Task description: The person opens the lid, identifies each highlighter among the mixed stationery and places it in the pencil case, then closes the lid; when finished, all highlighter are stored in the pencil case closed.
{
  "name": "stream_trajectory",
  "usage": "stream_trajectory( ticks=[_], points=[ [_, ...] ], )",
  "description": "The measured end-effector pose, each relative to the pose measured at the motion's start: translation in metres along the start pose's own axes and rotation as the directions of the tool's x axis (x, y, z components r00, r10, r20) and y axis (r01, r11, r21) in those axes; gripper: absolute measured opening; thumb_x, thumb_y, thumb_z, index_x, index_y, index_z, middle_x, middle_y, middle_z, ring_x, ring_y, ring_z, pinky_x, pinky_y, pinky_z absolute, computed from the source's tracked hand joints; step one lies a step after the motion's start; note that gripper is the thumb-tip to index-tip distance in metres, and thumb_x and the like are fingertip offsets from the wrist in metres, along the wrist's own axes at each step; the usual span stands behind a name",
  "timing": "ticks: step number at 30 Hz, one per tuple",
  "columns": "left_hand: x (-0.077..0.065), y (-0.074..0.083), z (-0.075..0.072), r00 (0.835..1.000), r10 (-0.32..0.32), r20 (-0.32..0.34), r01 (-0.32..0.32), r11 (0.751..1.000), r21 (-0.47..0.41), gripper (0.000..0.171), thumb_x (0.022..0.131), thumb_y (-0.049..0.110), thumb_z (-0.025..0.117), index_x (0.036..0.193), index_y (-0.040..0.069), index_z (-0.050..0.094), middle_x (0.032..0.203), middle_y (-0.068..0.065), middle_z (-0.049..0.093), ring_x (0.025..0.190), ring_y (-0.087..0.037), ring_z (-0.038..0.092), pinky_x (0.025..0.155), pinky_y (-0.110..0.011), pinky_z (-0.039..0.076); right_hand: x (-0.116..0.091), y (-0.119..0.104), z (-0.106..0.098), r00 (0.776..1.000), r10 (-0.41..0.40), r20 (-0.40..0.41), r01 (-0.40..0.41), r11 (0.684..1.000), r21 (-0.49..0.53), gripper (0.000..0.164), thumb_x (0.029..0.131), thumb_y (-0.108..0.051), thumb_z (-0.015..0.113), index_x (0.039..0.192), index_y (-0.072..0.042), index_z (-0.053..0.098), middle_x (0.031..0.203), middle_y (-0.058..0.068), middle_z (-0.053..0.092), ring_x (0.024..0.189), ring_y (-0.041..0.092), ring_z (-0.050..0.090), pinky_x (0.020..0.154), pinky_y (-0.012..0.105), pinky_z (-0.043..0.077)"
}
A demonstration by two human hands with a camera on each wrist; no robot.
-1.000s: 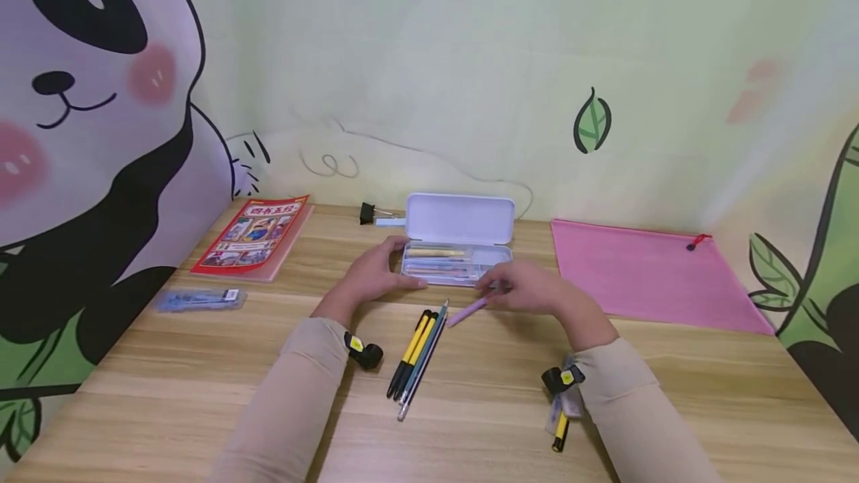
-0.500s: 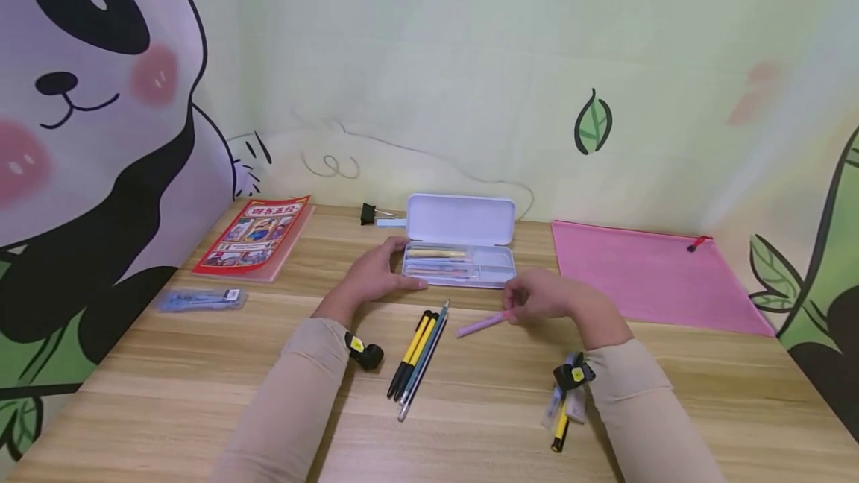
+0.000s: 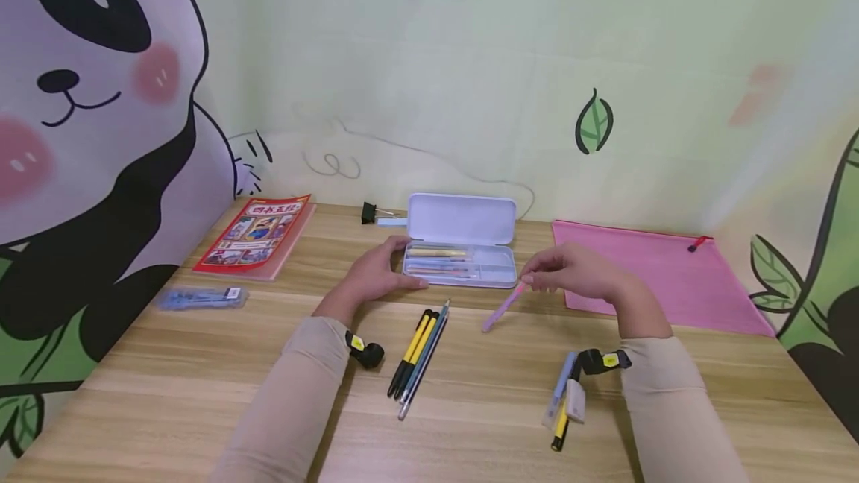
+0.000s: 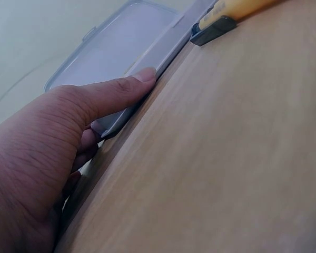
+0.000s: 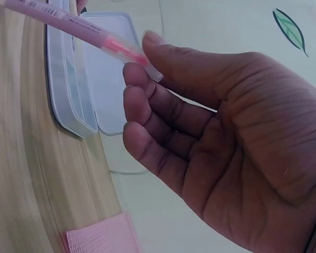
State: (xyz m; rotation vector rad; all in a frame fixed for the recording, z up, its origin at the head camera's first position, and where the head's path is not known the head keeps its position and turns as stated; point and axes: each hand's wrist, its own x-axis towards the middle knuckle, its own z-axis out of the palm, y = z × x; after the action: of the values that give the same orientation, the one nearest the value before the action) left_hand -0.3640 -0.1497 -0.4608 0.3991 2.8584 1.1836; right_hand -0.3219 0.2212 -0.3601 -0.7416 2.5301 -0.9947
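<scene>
A lilac pencil case (image 3: 461,219) lies with its lid up at the back of the table, pens in its left side and small compartments at the right. My left hand (image 3: 371,276) holds its left end, thumb (image 4: 124,89) along the front wall and the other fingers round the corner, partly hidden. Above the table, right of the case, my right hand (image 3: 582,272) pinches one end of a purple highlighter (image 3: 501,310) between thumb and fingertips. Its pink section and clear end show near the fingertips in the right wrist view; the other end slants down and left.
Several yellow-black pens and pencils (image 3: 421,356) lie before the case. An eraser (image 3: 575,401), a blue pen and a yellow pen lie near the right sleeve. Around the edges are a pink zip pouch (image 3: 644,274), red book (image 3: 258,237), blue pen packet (image 3: 201,299) and binder clip (image 3: 368,213).
My right hand has moved right and up from the case's front edge with the highlighter, which now tilts more steeply. My left hand has stayed at the case.
</scene>
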Motion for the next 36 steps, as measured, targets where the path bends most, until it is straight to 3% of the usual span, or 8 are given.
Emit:
stream_trajectory(
  ticks=[5, 9, 14, 17, 21, 25, 29, 36],
  points=[
    [0.0, 0.001, 0.0, 1.0, -0.002, -0.003, 0.002, 1.0, 0.008, 0.101, 0.068, 0.059, 0.087, 0.15, 0.02, 0.042, 0.152, -0.007, 0.046, 0.143, -0.03, 0.037, 0.118, -0.052, 0.027, 0.0, 0.001, -0.002, 1.0, -0.001, -0.013, 0.001, 0.999, 0.046, 0.022, 0.098, -0.027, 0.067, 0.108, -0.009, 0.075, 0.093, 0.014, 0.069, 0.086, 0.025, 0.062, 0.083, 0.051, 0.054],
    [0.001, 0.001, 0.0, 1.0, -0.005, -0.003, 0.005, 1.0, 0.02, 0.1, 0.069, 0.06, 0.087, 0.15, 0.02, 0.042, 0.152, -0.007, 0.046, 0.143, -0.03, 0.037, 0.118, -0.052, 0.028, 0.001, -0.001, 0.0, 0.999, -0.009, -0.047, 0.013, 0.997, 0.081, 0.023, 0.099, -0.027, 0.066, 0.112, -0.009, 0.073, 0.098, 0.013, 0.071, 0.093, 0.033, 0.064, 0.088, 0.053, 0.053],
    [0.002, 0.0, 0.0, 1.0, -0.004, -0.002, 0.004, 1.0, 0.015, 0.101, 0.068, 0.059, 0.087, 0.15, 0.02, 0.042, 0.152, -0.007, 0.047, 0.143, -0.03, 0.037, 0.118, -0.052, 0.027, 0.007, 0.001, 0.005, 0.99, -0.039, -0.137, 0.06, 0.986, 0.157, 0.026, 0.102, -0.022, 0.062, 0.12, -0.004, 0.07, 0.102, 0.012, 0.072, 0.096, 0.035, 0.064, 0.086, 0.043, 0.055],
    [0.001, 0.001, 0.0, 1.0, -0.001, -0.001, 0.001, 1.0, 0.006, 0.101, 0.068, 0.058, 0.087, 0.15, 0.021, 0.042, 0.151, -0.007, 0.047, 0.143, -0.03, 0.037, 0.117, -0.052, 0.027, 0.013, 0.004, 0.011, 0.979, -0.044, -0.198, 0.086, 0.974, 0.208, 0.028, 0.102, -0.022, 0.062, 0.121, -0.003, 0.069, 0.105, 0.018, 0.071, 0.098, 0.037, 0.065, 0.084, 0.042, 0.056],
    [-0.001, 0.001, -0.001, 1.0, 0.0, -0.002, 0.0, 1.0, 0.009, 0.1, 0.069, 0.058, 0.087, 0.15, 0.019, 0.041, 0.151, -0.007, 0.047, 0.142, -0.031, 0.038, 0.117, -0.052, 0.029, 0.023, 0.002, 0.022, 0.96, -0.016, -0.278, 0.099, 0.952, 0.289, 0.029, 0.102, -0.02, 0.061, 0.122, 0.0, 0.068, 0.111, 0.028, 0.068, 0.1, 0.034, 0.066, 0.085, 0.04, 0.057],
    [0.001, 0.002, -0.003, 1.0, 0.0, -0.01, 0.0, 1.0, 0.016, 0.101, 0.069, 0.057, 0.087, 0.15, 0.019, 0.042, 0.15, -0.007, 0.048, 0.142, -0.03, 0.039, 0.117, -0.052, 0.029, 0.036, -0.007, 0.03, 0.935, 0.062, -0.35, 0.082, 0.92, 0.383, 0.031, 0.103, -0.018, 0.06, 0.123, 0.004, 0.066, 0.11, 0.024, 0.07, 0.096, 0.022, 0.068, 0.084, 0.035, 0.058],
    [0.001, 0.003, -0.003, 1.0, -0.008, -0.005, 0.008, 1.0, -0.005, 0.101, 0.068, 0.057, 0.088, 0.15, 0.02, 0.043, 0.15, -0.006, 0.048, 0.142, -0.03, 0.039, 0.117, -0.052, 0.028, 0.05, -0.018, 0.038, 0.913, 0.119, -0.39, 0.069, 0.898, 0.434, 0.032, 0.102, -0.018, 0.06, 0.122, 0.007, 0.064, 0.11, 0.021, 0.071, 0.097, 0.025, 0.067, 0.084, 0.035, 0.058],
    [0.001, 0.001, -0.001, 1.0, -0.004, -0.006, 0.004, 1.0, -0.013, 0.103, 0.066, 0.06, 0.088, 0.149, 0.02, 0.043, 0.15, -0.005, 0.048, 0.141, -0.03, 0.039, 0.117, -0.053, 0.028, 0.077, -0.028, 0.052, 0.893, 0.159, -0.421, 0.019, 0.922, 0.387, 0.027, 0.101, -0.02, 0.062, 0.116, 0.003, 0.061, 0.11, 0.02, 0.072, 0.101, 0.034, 0.067, 0.082, 0.036, 0.057]
  ],
)
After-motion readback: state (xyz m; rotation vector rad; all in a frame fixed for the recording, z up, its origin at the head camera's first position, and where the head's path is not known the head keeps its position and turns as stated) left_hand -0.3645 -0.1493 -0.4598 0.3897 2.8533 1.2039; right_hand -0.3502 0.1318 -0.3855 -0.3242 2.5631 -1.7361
